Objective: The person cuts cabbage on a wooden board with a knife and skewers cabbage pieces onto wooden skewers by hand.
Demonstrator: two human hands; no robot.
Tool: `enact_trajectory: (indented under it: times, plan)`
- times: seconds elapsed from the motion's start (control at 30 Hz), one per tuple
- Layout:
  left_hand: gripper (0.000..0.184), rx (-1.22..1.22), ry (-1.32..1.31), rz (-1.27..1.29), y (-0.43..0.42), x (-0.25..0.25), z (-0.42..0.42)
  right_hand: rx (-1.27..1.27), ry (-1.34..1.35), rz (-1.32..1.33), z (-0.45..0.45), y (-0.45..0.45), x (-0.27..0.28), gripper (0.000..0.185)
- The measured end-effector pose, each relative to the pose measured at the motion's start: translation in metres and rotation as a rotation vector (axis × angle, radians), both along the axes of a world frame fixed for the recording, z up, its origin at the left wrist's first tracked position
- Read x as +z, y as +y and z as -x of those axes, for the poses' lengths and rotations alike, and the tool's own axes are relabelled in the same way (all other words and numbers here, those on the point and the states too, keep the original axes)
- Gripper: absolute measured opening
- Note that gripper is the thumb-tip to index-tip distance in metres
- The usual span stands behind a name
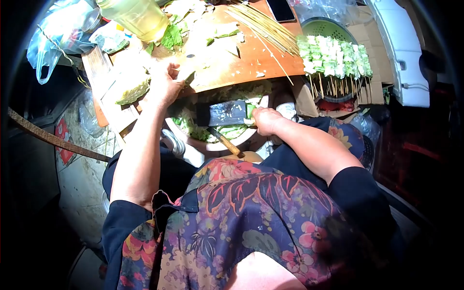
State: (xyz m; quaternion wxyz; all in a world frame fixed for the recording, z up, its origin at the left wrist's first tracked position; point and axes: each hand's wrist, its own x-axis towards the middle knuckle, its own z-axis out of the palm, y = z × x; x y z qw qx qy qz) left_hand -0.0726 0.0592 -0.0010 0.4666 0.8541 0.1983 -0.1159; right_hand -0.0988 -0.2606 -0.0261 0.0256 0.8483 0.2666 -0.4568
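Observation:
My right hand (267, 121) is closed round the handle of a wide dark cleaver (227, 113), whose blade lies flat over a bowl (249, 143) of chopped green leaves. Bits of vegetable cling to the blade. At the near edge of the orange board (261, 63), my left hand (166, 82) has its fingers curled in bright glare beside a piece of leaf; whether it grips anything is unclear. Left of that hand lies a pale green cabbage piece (133, 88). A wooden handle (227, 143) sticks out over the bowl's near rim.
Bare skewers (263, 26) and a phone (281, 9) lie at the board's far side. Skewered vegetables (333, 58) rest on a green colander (328, 28) at the right. A jar of yellowish liquid (133, 19) and a blue plastic bag (60, 41) stand at the far left.

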Motion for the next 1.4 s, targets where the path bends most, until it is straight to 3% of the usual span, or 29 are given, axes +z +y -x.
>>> enact_trajectory:
  times: [0.2,0.33,0.4,0.43,0.47,0.53,0.7,0.8,0.97,1.1,1.2,1.27,1.4]
  plan:
    - [0.053,-0.229,-0.063,-0.019,-0.009,0.012,-0.001,-0.008,-0.099,-0.019,-0.027,0.031,0.085,0.037]
    - [0.053,-0.205,-0.131,0.039,0.000,-0.002,-0.004,-0.156,0.126,-0.172,-0.039,0.013,0.137,0.036]
    - [0.049,-0.158,-0.020,-0.241,-0.001,0.009,-0.004,-0.255,0.208,-0.381,-0.049,-0.009,0.159,0.032]
    - [0.037,-0.196,-0.039,-0.256,0.002,0.009,-0.004,-0.353,0.253,-0.364,-0.056,-0.015,0.169,0.029]
    - [0.037,-0.196,-0.036,-0.260,0.003,0.009,-0.004,-0.451,0.299,-0.346,-0.060,-0.019,0.173,0.027]
    - [0.023,-0.032,0.247,0.213,0.002,0.014,-0.003,-0.625,0.337,-0.521,-0.059,-0.024,0.168,0.025]
    - [0.015,-0.011,0.161,0.198,0.001,0.004,-0.002,-0.741,0.243,-0.634,-0.042,0.001,0.136,0.034]
    - [0.017,-0.015,0.100,0.179,-0.003,0.007,0.000,-0.548,0.088,-0.564,-0.035,0.016,0.131,0.039]
    - [0.014,0.001,-0.024,0.017,-0.013,0.020,0.000,-0.534,0.111,-0.554,-0.029,0.030,0.121,0.048]
    - [0.020,-0.029,0.038,0.089,-0.003,0.005,0.001,-0.555,0.084,-0.631,-0.025,0.033,0.108,0.039]
    - [0.025,-0.103,0.097,0.000,0.001,0.001,0.000,-0.620,0.184,-0.630,-0.025,0.035,0.110,0.036]
    - [0.026,-0.135,0.095,-0.093,-0.001,0.007,-0.001,-0.826,0.500,-0.613,-0.028,0.037,0.113,0.032]
    - [0.023,-0.070,0.188,-0.045,-0.004,0.010,-0.003,-0.870,0.590,-0.596,-0.034,0.034,0.111,0.033]
